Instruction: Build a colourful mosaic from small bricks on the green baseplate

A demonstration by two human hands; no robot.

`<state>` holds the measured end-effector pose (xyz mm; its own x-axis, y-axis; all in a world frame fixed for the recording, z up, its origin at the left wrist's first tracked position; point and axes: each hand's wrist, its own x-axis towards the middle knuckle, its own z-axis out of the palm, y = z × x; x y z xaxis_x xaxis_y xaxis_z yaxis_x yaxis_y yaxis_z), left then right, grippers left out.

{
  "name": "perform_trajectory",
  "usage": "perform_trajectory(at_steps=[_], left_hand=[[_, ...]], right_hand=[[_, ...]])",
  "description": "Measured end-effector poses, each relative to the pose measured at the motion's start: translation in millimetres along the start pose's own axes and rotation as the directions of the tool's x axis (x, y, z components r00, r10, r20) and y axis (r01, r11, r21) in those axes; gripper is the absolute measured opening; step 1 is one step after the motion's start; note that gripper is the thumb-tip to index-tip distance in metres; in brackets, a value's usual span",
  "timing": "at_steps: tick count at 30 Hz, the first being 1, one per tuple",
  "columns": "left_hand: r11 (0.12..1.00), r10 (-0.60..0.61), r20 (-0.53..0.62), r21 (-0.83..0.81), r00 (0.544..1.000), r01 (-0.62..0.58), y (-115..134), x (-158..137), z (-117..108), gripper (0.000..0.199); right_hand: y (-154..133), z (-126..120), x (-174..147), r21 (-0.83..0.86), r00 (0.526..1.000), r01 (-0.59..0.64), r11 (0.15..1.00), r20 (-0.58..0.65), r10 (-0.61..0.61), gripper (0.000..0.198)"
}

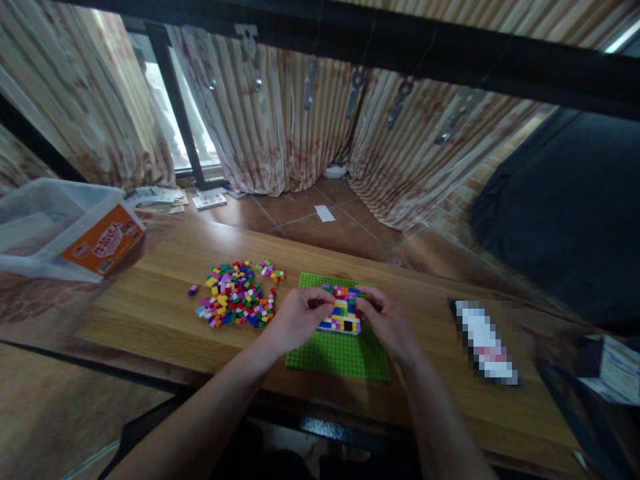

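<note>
A green studded baseplate (333, 360) lies on the wooden table in front of me. Over its upper part sits a low, many-coloured block of toy bricks (345, 309), with rows of yellow, red, blue, white and purple. My left hand (300, 317) grips the left side of this brick block, its thumb reaching over the top. On the opposite side my right hand (387, 323) is closed at the right edge, thumb bent inward. The fingers of both hands partly cover the block. Whether a single loose brick is pinched between them cannot be made out.
Left of the baseplate, a heap of loose bricks (235, 297) spreads over the table (165, 300), with one dark brick (193, 290) apart. A clear plastic bin (90, 193) stands beyond the left end. A blurred-out object (485, 343) lies at the right.
</note>
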<state>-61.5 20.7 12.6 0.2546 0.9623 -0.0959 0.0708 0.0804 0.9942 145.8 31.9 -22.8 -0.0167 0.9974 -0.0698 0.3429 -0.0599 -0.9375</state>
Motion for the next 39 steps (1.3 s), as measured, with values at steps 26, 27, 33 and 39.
perform_trajectory(at_steps=[26, 27, 33, 39], left_hand=[[0.998, 0.036, 0.010, -0.056, 0.999, -0.036, -6.2, 1.4, 4.2, 0.008], [0.998, 0.049, 0.014, -0.050, 0.999, -0.048, -6.1, 1.5, 4.0, 0.008], [0.993, 0.088, 0.023, -0.077, 0.996, -0.086, -3.9, 1.1, 3.1, 0.008], [0.988, 0.107, 0.081, -0.124, 0.991, -0.096, -1.8, -1.3, 4.8, 0.006]], right_hand=[[-41.8, 15.0, -29.2, -0.192, 0.937, 0.266, 0.945, -0.179, -0.300, 0.024], [-44.4, 18.1, -31.0, -0.186, 0.936, 0.295, 0.937, -0.141, -0.323, 0.022], [-47.6, 26.9, -36.0, -0.176, 0.946, 0.312, 0.934, -0.029, -0.322, 0.016], [-46.2, 24.1, -34.9, -0.157, 0.953, 0.297, 0.942, -0.020, -0.303, 0.019]])
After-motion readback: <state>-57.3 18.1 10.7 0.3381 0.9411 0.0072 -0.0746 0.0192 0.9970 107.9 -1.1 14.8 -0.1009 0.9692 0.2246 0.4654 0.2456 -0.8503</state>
